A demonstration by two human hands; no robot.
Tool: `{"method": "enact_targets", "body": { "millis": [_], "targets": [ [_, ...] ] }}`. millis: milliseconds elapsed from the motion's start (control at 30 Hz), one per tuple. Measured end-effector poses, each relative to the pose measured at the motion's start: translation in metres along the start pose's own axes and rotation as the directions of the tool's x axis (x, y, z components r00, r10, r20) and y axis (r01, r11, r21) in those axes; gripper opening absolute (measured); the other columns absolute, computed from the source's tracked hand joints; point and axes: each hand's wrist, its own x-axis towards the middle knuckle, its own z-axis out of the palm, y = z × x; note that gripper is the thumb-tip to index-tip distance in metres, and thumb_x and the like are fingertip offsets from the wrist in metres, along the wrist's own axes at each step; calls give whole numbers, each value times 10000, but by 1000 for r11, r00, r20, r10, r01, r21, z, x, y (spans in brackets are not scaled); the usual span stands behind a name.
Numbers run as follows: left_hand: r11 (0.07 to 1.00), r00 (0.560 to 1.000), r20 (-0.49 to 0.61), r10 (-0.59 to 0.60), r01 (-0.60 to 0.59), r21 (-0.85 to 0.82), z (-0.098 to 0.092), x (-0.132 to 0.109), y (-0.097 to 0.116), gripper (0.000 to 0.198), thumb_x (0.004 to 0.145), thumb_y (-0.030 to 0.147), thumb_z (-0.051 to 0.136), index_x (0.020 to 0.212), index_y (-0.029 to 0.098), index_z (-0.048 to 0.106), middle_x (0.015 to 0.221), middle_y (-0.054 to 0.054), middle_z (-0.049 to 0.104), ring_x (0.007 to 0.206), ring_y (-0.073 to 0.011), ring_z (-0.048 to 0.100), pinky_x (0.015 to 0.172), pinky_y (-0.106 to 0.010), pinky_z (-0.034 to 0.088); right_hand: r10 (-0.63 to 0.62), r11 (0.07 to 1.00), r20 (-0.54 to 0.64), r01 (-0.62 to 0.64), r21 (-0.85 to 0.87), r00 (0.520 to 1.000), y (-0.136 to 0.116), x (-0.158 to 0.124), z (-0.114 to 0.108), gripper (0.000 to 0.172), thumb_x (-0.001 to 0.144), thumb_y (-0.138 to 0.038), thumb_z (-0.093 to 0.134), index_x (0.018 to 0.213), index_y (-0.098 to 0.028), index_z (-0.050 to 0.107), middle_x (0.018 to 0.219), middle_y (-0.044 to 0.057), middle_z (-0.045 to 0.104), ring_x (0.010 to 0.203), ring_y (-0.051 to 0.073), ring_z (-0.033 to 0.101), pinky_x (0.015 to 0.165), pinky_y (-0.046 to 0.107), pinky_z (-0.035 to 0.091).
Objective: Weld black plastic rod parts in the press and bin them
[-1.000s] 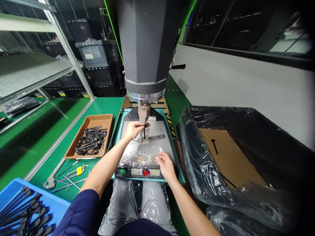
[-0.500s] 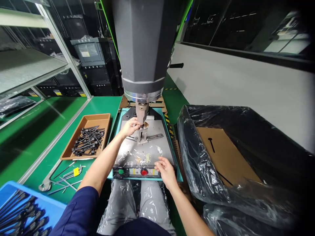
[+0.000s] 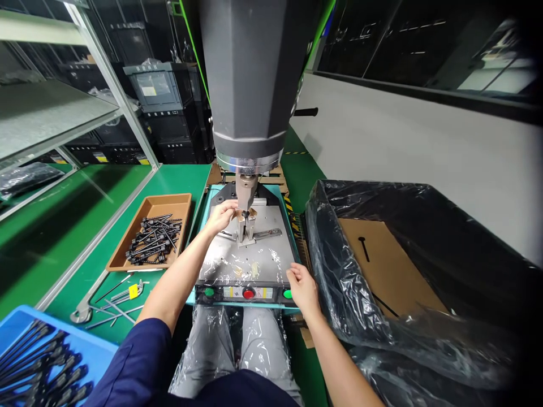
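Observation:
A big grey press machine (image 3: 250, 85) stands over a metal base plate (image 3: 271, 257) wrapped in clear film. My left hand (image 3: 221, 216) is pinched on a small dark part at the fixture (image 3: 246, 226) under the press tip (image 3: 246, 192). My right hand (image 3: 302, 288) rests at the plate's front right corner, fingers curled beside the right green button (image 3: 287, 294). A red button (image 3: 248, 293) and a left green button (image 3: 207, 292) sit on the front panel.
A brown tray (image 3: 172, 202) of black pin-like parts lies to the left. A blue tray (image 3: 25, 322) with more black parts is at bottom left. Loose metal rods (image 3: 114, 302) lie on the green bench. A plastic-lined box (image 3: 407, 265) with cardboard stands at right.
My right hand slid from the middle of the front panel to its right corner by the green button. My left hand stayed at the fixture.

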Motion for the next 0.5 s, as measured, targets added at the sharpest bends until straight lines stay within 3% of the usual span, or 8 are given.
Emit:
{"method": "enact_targets", "body": {
  "millis": [67, 167, 267, 333, 400, 500],
  "targets": [
    [993, 978, -179, -109, 100, -56, -10, -14, 1, 226, 791, 191, 522, 866, 163, 734, 1060, -79, 726, 1042, -204, 646, 979, -354, 477, -18, 972, 40, 27, -232, 999, -6, 4, -3, 443, 855, -411, 501, 1170, -116, 604, 1040, 148, 659, 934, 290, 645, 876, 428, 491],
    [965, 889, -385, -249, 263, -18, -26, -61, 0, 268, 813, 257, 536, 981, 152, 717, 1040, -81, 731, 1003, -210, 660, 939, -348, 500, 28, 837, 104, 33, -546, 994, -22, 7, -2, 476, 901, -431, 525, 1251, -116, 599, 1205, 187, 577, 1073, 341, 592, 875, 443, 485],
    [874, 869, -375, -324, 426, 233, -33, -126, -5, 305, 832, 309, 541, 1042, 159, 703, 1081, -87, 716, 1020, -224, 653, 949, -346, 492, 89, 746, 132, 22, -666, 987, -38, 11, 6, 480, 935, -497, 515, 1237, -142, 629, 1222, 187, 549, 1086, 366, 576, 859, 462, 480],
    [735, 864, -302, -402, 501, 456, -32, -163, -10, 355, 823, 344, 568, 1104, 163, 687, 1179, -116, 675, 1102, -263, 622, 996, -373, 460, 107, 763, 116, -6, -647, 987, -44, 18, 13, 438, 928, -487, 538, 1190, -157, 657, 1196, 176, 555, 1074, 366, 574, 875, 471, 463],
    [585, 829, -246, -501, 535, 609, -29, -185, -19, 442, 813, 398, 591, 1183, 165, 654, 1267, -152, 619, 1175, -311, 578, 1011, -409, 438, 124, 853, 72, -69, -518, 990, -46, 27, 20, 313, 873, -409, 621, 1074, -180, 697, 1160, 155, 570, 1080, 360, 562, 903, 467, 438],
    [481, 743, -253, -619, 614, 625, -28, -193, -33, 572, 799, 469, 613, 1280, 162, 585, 1260, -179, 606, 1161, -326, 581, 956, -409, 452, 152, 959, 33, -139, -248, 988, -44, 39, 27, 52, 746, -259, 688, 745, -208, 677, 997, 100, 616, 1054, 334, 562, 910, 431, 422]
  ]
}}
